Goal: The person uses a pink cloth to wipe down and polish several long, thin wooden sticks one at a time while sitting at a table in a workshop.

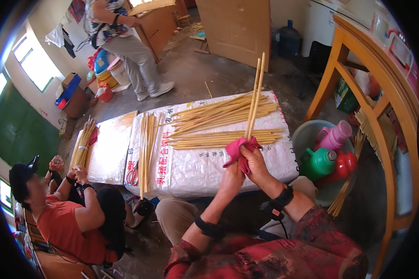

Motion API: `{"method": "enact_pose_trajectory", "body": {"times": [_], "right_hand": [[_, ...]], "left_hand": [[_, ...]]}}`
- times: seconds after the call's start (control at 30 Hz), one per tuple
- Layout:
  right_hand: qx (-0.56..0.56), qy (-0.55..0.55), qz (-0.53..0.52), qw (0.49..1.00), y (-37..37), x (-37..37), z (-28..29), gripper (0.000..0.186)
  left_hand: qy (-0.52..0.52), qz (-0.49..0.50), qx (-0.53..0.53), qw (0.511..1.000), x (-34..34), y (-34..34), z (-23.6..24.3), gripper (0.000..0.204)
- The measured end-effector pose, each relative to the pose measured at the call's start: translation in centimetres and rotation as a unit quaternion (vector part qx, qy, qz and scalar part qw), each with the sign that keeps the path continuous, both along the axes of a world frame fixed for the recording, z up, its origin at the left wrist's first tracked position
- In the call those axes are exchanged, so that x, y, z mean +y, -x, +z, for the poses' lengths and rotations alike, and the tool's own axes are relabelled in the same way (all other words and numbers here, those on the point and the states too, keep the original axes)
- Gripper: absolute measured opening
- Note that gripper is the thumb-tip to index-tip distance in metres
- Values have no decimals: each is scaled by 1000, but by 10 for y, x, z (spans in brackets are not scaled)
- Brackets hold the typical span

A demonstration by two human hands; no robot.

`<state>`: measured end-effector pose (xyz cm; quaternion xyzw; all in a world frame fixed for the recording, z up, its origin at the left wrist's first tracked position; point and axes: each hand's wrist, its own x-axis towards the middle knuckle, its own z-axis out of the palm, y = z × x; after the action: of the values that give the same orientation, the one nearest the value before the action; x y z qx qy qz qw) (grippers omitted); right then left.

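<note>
Two long, thin, pale-yellow sticks (254, 100) rise from my hands, slanting up and away over the table. A crumpled pink cloth (236, 149) is wrapped about their lower part. My right hand (257, 166) is closed on the cloth and the sticks. Just below and left of it, my left hand (231, 181) is also closed, against the hanging part of the cloth; whether stick ends lie inside its fingers is hidden. Beyond my hands, loose sticks lie crosswise in a far pile (219, 114) and a nearer row (191, 141) on the white woven sheet (195, 174).
Left of these lies a lengthwise stick bundle (146, 153), with red-handled scissors (131, 176) beside it. A seated person (74, 209) works at the table's left end near a tied bundle (82, 144). A tub (298, 135) with flasks and a wooden frame (342, 37) stand right. Another person (130, 51) stands behind.
</note>
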<state>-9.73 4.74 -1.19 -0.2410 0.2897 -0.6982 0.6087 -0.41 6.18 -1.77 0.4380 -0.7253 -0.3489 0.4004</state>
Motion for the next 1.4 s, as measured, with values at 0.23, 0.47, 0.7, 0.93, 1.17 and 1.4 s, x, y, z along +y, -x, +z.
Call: {"method": "enact_pose_trajectory", "body": {"times": [0.23,0.47,0.7,0.93,1.17,1.4], "right_hand": [[-67,-8,-62,996,52,-32,-9,22],[-98,-22,-141,985,125,-59,-5,25],[-182,107,-148,966,182,-66,-44,29],[-100,-25,33,994,40,-10,-2,34],[30,-40,53,997,-47,80,34,22],[72,-45,-72,994,-44,81,16,14]], "left_hand": [[-399,-112,54,909,50,-50,16,25],[-464,-109,39,878,126,-183,37,25],[-469,2,174,866,159,-239,47,25],[-350,40,194,915,88,-158,38,21],[-224,-87,131,962,65,-62,39,24],[-340,-136,119,923,85,-67,29,27]]}}
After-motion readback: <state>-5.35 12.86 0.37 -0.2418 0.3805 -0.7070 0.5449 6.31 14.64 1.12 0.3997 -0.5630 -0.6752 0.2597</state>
